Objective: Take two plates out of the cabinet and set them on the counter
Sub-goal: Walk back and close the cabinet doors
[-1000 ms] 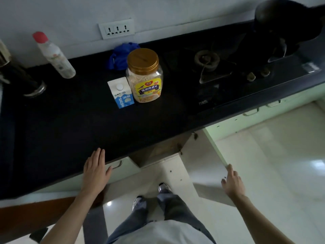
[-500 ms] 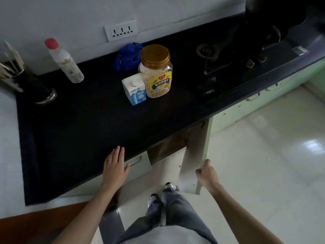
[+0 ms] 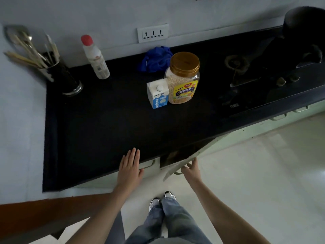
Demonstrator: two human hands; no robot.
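Note:
No plates are in view. The black counter (image 3: 105, 129) fills the middle of the view. My left hand (image 3: 130, 168) lies flat on its front edge, fingers spread, holding nothing. Below the counter, the pale green cabinet door (image 3: 198, 154) stands ajar at a narrow angle, leaving a dark gap where the inside is hidden. My right hand (image 3: 191, 169) holds the door's free edge by its handle, fingers curled on it.
A milk carton (image 3: 157, 94) and an oat jar (image 3: 182, 78) stand mid-counter, with a blue cloth (image 3: 156, 59) behind them. At the back left are a bottle (image 3: 95, 59) and a utensil holder (image 3: 63, 76). A gas stove (image 3: 246, 73) with a black pot (image 3: 306, 30) is on the right.
The cabinet door has swung from wide open to nearly shut, with my right hand moving along with its edge. My left hand stays flat on the counter edge.

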